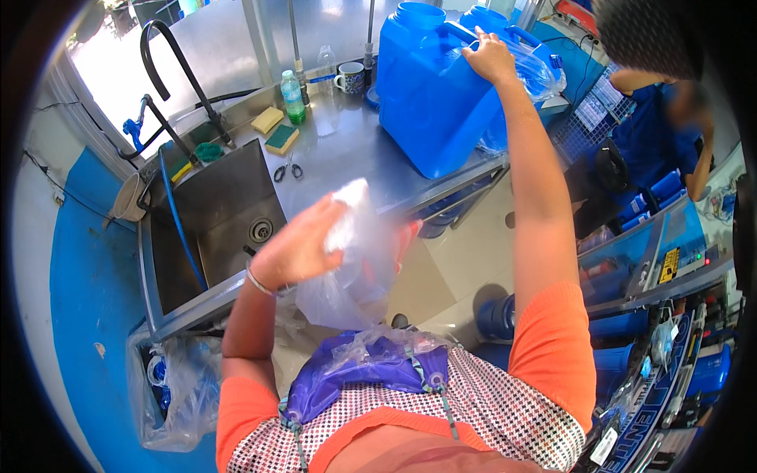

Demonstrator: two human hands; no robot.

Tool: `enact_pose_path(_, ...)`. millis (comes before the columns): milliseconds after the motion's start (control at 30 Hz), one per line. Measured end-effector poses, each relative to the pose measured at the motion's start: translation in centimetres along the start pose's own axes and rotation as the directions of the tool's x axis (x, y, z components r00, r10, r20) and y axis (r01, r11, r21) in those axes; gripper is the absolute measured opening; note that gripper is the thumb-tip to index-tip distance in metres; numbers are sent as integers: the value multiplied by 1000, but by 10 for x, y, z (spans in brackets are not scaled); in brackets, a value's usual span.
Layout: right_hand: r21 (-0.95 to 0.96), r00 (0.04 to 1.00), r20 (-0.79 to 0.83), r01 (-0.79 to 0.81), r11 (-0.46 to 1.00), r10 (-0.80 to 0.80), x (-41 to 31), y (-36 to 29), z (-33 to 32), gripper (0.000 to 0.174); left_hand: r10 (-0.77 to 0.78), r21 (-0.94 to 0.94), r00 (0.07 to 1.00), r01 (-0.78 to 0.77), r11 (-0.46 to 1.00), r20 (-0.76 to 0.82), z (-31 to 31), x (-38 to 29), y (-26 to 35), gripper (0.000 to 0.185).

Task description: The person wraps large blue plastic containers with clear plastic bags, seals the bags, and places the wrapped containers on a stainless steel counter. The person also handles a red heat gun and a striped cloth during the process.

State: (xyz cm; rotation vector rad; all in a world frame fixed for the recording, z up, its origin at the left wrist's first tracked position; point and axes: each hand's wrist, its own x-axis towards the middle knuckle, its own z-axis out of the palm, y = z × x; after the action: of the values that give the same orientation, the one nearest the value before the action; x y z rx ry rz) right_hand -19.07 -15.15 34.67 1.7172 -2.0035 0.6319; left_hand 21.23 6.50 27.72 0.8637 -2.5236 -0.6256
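Note:
My left hand (301, 242), blurred by motion, has its thumb and fingers around a clear plastic bag (355, 284) with a bright white part at its top. The bag hangs in front of the counter's edge; what it holds is unclear. My right hand (492, 58) is stretched out to a large blue plastic water jug (432, 100), its fingers on the carrying handle. That jug stands uncapped on the steel counter (343, 165). Behind it, a second blue jug (485, 18) is partly hidden, with clear plastic wrap (535, 74) beside it.
Left lies a steel sink (219, 236) with a black faucet (157, 59) and blue hose (177, 219). Scissors (288, 170), sponges (281, 139), a green-liquid bottle (293, 97) and a mug (350, 78) are on the counter. Another person (650, 130) stands right, near a glass display case (644, 260).

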Motion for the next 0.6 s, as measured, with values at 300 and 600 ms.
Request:
enact_pose_path(300, 97, 997, 32, -73, 993, 70, -100, 35, -76, 49, -111, 97, 972, 133, 986, -208, -47, 65, -69, 65)
enact_pose_path(600, 952, 868, 217, -289, 100, 447, -301, 120, -74, 49, -437, 352, 899, 415, 839, -19, 7, 85, -201, 80)
